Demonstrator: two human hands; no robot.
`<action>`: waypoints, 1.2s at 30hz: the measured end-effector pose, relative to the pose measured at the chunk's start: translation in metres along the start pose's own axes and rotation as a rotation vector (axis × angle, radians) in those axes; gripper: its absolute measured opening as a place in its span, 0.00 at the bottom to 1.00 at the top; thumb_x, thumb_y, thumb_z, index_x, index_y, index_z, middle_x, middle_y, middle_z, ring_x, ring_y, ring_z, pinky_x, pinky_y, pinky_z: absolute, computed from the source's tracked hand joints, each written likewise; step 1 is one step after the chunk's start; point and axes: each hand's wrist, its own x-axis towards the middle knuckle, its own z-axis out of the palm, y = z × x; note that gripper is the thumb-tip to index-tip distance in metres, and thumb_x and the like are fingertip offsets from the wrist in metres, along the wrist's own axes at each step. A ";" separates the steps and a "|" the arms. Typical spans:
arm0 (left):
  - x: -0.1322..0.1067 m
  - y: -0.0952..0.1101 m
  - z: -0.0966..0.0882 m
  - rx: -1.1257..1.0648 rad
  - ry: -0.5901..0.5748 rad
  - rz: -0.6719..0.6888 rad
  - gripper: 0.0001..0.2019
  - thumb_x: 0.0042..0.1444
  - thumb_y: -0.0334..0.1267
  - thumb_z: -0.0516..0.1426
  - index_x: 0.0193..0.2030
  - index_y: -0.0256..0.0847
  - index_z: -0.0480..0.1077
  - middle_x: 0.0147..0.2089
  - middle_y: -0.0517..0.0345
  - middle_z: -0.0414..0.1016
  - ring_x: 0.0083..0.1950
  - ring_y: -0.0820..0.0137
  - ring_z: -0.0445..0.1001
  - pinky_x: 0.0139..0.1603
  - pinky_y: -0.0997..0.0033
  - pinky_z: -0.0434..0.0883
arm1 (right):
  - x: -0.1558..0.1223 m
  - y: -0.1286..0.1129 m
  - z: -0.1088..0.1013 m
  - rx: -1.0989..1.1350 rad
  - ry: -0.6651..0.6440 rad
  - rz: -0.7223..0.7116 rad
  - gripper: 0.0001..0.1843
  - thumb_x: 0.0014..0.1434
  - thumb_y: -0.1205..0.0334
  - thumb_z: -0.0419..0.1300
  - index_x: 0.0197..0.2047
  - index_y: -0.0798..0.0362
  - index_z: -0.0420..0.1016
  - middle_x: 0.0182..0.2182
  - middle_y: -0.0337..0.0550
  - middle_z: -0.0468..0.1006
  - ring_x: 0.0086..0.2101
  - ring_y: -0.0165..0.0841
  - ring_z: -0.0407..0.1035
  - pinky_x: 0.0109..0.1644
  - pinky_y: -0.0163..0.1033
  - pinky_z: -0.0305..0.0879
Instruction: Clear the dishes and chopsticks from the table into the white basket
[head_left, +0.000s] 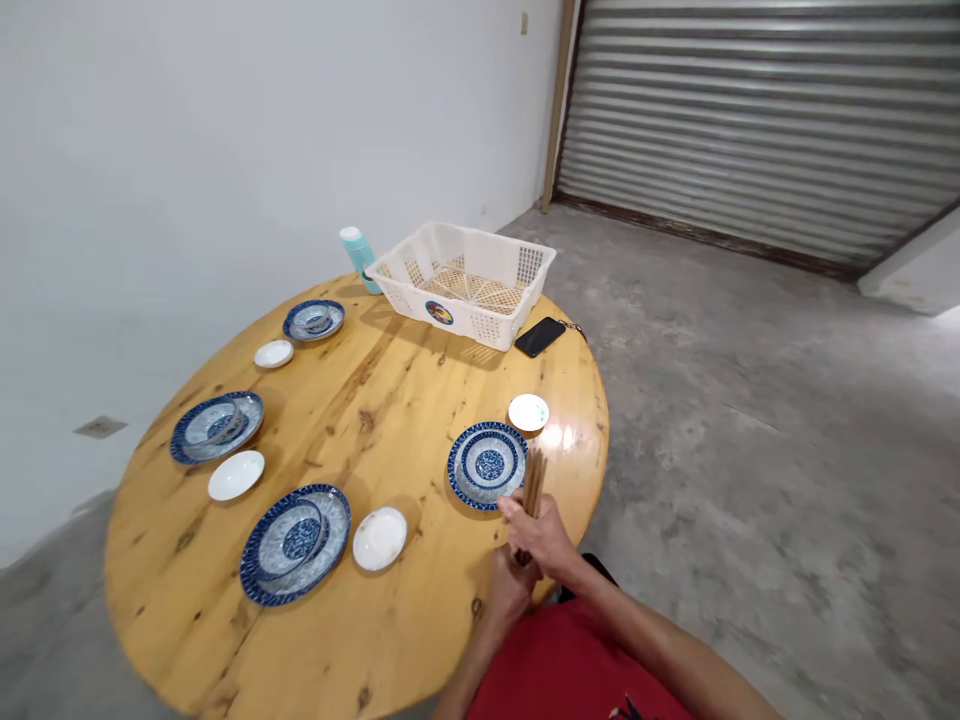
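Observation:
A bundle of brown wooden chopsticks (534, 478) stands roughly upright in both hands at the near edge of the round wooden table. My right hand (546, 535) is closed around the middle of the bundle. Below it, my left hand (511, 582) closes on the lower end, its fingers partly hidden. Just beyond the hands lies a blue-patterned plate (463, 480) with a matching bowl (491, 463) on it. A small white dish (529, 412) sits behind that plate, to the right.
On the wooden table (375, 420), more blue plates (334, 500) with bowls stand along the left, with white dishes (380, 538) beside them. A white plastic basket (480, 325), a turquoise bottle (360, 258) and a black phone (540, 337) occupy the far side.

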 end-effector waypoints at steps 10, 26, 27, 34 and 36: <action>0.030 0.025 0.106 0.137 -0.056 -0.020 0.23 0.46 0.53 0.61 0.20 0.42 0.54 0.13 0.69 0.51 0.14 0.80 0.49 0.16 0.77 0.50 | 0.028 -0.068 -0.110 0.242 0.065 0.080 0.23 0.49 0.44 0.67 0.29 0.53 0.63 0.14 0.25 0.54 0.14 0.20 0.50 0.19 0.29 0.56; 0.122 0.058 0.321 -0.204 -0.084 -0.094 0.25 0.40 0.52 0.66 0.29 0.43 0.54 0.14 0.78 0.46 0.14 0.85 0.42 0.15 0.83 0.49 | 0.050 -0.144 -0.334 -0.086 -0.266 -0.075 0.17 0.60 0.47 0.57 0.38 0.54 0.67 0.29 0.40 0.74 0.30 0.28 0.67 0.35 0.33 0.64; 0.125 0.059 0.325 -0.199 -0.072 -0.101 0.25 0.40 0.51 0.66 0.28 0.43 0.54 0.14 0.78 0.46 0.14 0.85 0.43 0.15 0.83 0.50 | 0.052 -0.145 -0.339 -0.063 -0.284 -0.063 0.16 0.61 0.48 0.56 0.38 0.54 0.67 0.30 0.40 0.74 0.30 0.28 0.67 0.36 0.33 0.64; 0.143 0.068 0.324 -0.319 -0.167 -0.116 0.22 0.47 0.45 0.61 0.22 0.43 0.47 0.11 0.75 0.45 0.11 0.84 0.43 0.14 0.80 0.49 | 0.083 -0.144 -0.349 0.101 -0.409 0.087 0.18 0.60 0.46 0.57 0.42 0.52 0.69 0.31 0.41 0.75 0.31 0.30 0.69 0.39 0.36 0.66; 0.153 0.074 0.320 -0.350 -0.218 -0.113 0.21 0.47 0.44 0.60 0.22 0.43 0.48 0.11 0.75 0.45 0.11 0.83 0.43 0.14 0.79 0.49 | 0.097 -0.146 -0.348 0.136 -0.469 0.106 0.18 0.60 0.46 0.58 0.42 0.53 0.70 0.28 0.40 0.73 0.33 0.32 0.70 0.41 0.37 0.66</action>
